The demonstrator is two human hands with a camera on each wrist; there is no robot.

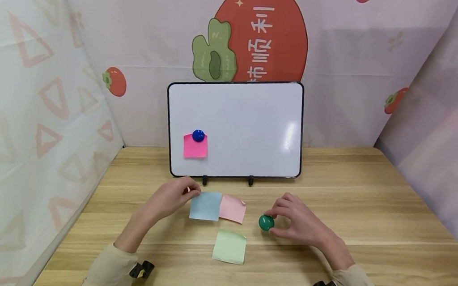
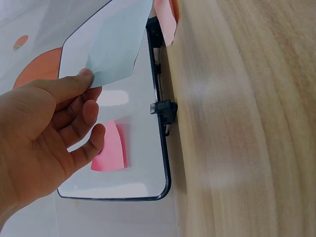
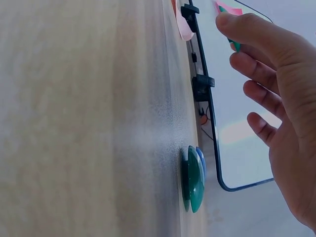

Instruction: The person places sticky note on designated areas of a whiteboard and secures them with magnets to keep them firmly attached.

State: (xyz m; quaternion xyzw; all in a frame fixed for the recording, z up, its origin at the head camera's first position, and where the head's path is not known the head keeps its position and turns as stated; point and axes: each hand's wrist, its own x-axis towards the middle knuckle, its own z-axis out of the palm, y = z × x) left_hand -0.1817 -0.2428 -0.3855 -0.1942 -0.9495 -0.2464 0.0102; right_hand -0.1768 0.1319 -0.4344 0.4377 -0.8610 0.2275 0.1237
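Observation:
My left hand (image 1: 174, 197) pinches a corner of a light blue sticky note (image 1: 205, 206) between thumb and index finger; the left wrist view shows the note (image 2: 121, 44) raised in front of the whiteboard. My right hand (image 1: 297, 220) holds a round green magnet (image 1: 266, 222) between thumb and fingertips, just over the table. Between the hands are a pale pink sticky note (image 1: 233, 209) with a curled corner, beside the blue one, and a light green sticky note (image 1: 229, 247) nearer to me. The whiteboard (image 1: 247, 122) carries a hot pink sticky note (image 1: 195, 149) under a blue magnet (image 1: 198, 135).
The whiteboard stands on small black feet (image 1: 251, 180) at the back of the wooden table (image 1: 369, 208). In the right wrist view another green magnet (image 3: 196, 180) lies on the table, with a blue one (image 3: 201, 160) partly hidden behind it. Printed cloth surrounds the table.

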